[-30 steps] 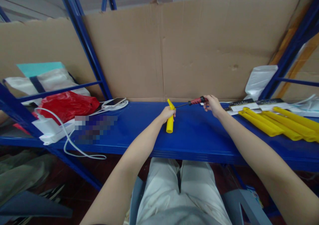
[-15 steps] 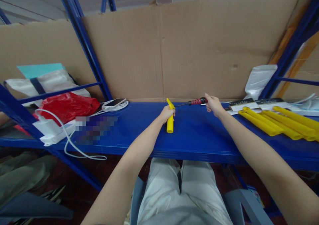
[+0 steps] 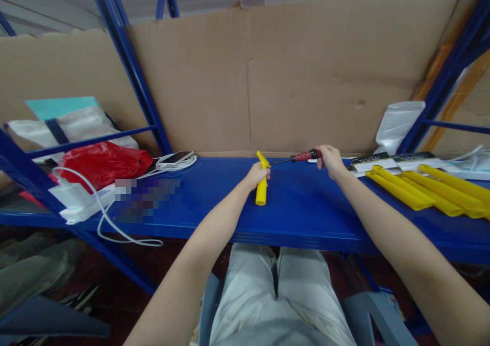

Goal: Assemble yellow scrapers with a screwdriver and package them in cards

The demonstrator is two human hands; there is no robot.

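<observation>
My left hand (image 3: 259, 175) is wrapped round the middle of a yellow plastic handle (image 3: 261, 195), whose pointed end sticks out above the fist and whose thick round end shows below. In my right hand (image 3: 329, 159) is the end of a red and black screwdriver (image 3: 304, 156). Its thin dark shaft points left, and the tip reaches the yellow handle beside my left fingers. Whether the tip sits in a screw there is too small to tell. Both hands are just above the blue shelf (image 3: 298, 198).
Several yellow handles (image 3: 440, 190) lie at the right, by black and white packages (image 3: 378, 162). To the left are a phone (image 3: 179, 157) on coiled white cable, a red plastic bag (image 3: 107, 163) and a white power strip (image 3: 82, 205). A cardboard sheet (image 3: 306, 80) closes the back.
My right hand and the screwdriver have shifted very slightly to the right, and the fingers sit a little differently on its end. My left hand stays round the yellow handle.
</observation>
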